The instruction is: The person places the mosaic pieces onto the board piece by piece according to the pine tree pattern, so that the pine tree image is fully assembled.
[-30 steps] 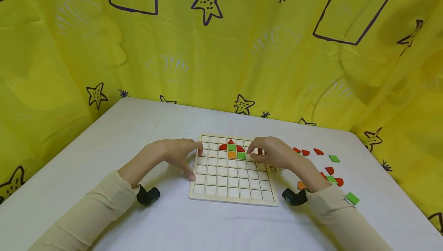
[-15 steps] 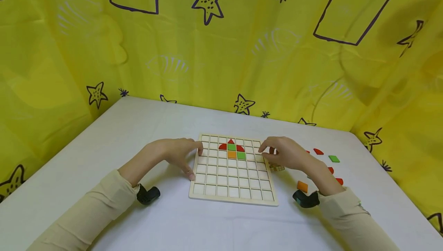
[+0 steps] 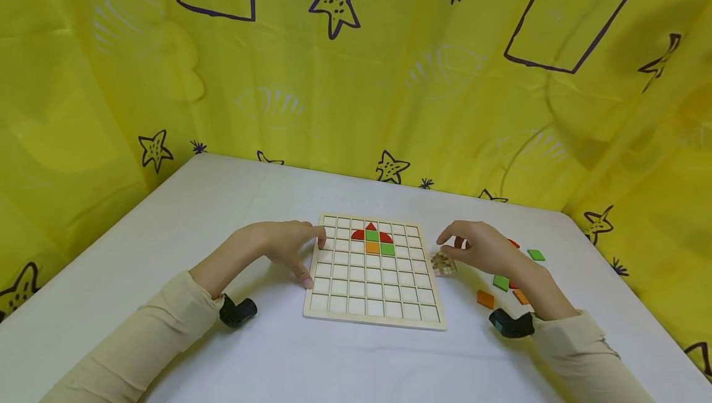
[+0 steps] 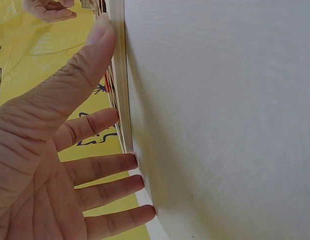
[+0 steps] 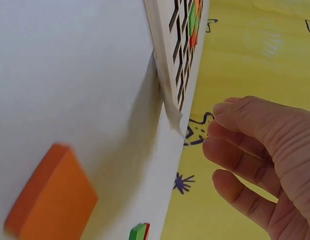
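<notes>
A wooden grid board (image 3: 375, 309) with white cells lies flat on the table. Set in its far rows are a red triangle (image 3: 371, 227), two red quarter-round tiles, two green square tiles (image 3: 387, 249) and an orange square tile (image 3: 372, 248). My left hand (image 3: 286, 248) rests along the board's left side, thumb and fingertips touching its edge, as the left wrist view (image 4: 49, 165) also shows. To the right of the board, my right hand (image 3: 481, 247) is in the air with loosely bent fingers. Nothing shows between them in the right wrist view.
Beside the board's right edge lies a small patterned card (image 3: 443, 263). Loose tiles are scattered farther right: an orange tile (image 3: 486, 298), a green tile (image 3: 501, 282) and several others, some partly hidden by my right arm. A yellow printed curtain (image 3: 356, 81) hangs behind the table.
My right hand has moved from above the board's far right cells out past its right edge, uncovering the patterned card. The left hand and the set tiles stay put.
</notes>
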Available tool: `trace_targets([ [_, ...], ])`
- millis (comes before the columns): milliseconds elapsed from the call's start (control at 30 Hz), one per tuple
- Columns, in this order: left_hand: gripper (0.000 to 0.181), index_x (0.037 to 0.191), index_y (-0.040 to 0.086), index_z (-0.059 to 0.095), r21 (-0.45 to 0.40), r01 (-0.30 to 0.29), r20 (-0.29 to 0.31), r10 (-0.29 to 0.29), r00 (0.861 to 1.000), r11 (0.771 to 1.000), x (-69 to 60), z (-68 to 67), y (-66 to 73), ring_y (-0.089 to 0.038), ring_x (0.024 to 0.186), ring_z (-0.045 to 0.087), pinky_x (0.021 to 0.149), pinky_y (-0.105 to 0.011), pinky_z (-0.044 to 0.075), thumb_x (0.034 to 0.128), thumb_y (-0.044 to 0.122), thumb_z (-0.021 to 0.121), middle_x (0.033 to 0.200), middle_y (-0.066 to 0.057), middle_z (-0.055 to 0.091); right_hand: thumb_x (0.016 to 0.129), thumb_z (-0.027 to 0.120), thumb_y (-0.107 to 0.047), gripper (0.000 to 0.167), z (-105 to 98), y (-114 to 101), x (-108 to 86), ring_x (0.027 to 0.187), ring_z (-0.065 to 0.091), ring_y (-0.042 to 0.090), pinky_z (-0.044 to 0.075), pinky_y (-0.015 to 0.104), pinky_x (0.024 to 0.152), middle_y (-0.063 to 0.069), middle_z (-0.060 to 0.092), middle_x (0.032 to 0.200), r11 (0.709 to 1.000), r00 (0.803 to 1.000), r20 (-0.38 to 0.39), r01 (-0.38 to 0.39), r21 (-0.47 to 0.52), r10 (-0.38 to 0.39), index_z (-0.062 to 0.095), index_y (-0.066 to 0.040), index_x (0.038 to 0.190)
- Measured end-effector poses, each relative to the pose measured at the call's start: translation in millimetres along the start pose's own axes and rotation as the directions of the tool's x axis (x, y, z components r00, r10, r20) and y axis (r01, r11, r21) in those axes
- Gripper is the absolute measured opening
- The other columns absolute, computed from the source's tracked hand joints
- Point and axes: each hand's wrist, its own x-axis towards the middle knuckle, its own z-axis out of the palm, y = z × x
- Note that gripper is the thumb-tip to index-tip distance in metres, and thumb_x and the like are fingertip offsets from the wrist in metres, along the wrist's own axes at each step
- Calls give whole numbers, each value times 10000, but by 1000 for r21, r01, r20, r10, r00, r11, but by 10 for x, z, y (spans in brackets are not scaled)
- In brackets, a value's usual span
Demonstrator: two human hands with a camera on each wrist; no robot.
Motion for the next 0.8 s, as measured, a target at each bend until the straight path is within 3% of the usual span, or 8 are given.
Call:
trace_targets([
  [133, 625, 1189, 185, 546, -3, 6, -1, -6, 1000, 1000, -8, -8, 8, -195, 1076, 533, 977, -421, 456, 738, 386, 929, 1255, -50, 590, 905, 769, -70, 143, -23, 41, -81, 761, 573, 72, 488, 245, 614, -45, 717, 960, 999, 999, 9, -37, -7, 37, 754, -117, 1039],
  [567, 627, 1195, 180, 546, -6, 3, 3, -3, 1000, 1000, -15, -15, 7, -195, 1065, 530, 963, -411, 459, 740, 381, 928, 1219, -37, 590, 899, 789, -103, 103, -7, 183, -364, 693, 529, 8, 478, 230, 559, -86, 691, 906, 1000, 998, -61, 0, 25, 1, 745, -124, 990],
  [800, 628, 1195, 184, 550, -3, 2, 3, -2, 1000, 1000, -10, -14, 5, -190, 1059, 531, 953, -404, 462, 739, 393, 926, 1202, -25, 591, 884, 802, -111, 112, -4, 253, -473, 728, 542, 11, 486, 237, 590, -60, 713, 937, 1000, 996, -94, 7, -22, -9, 744, -131, 978],
])
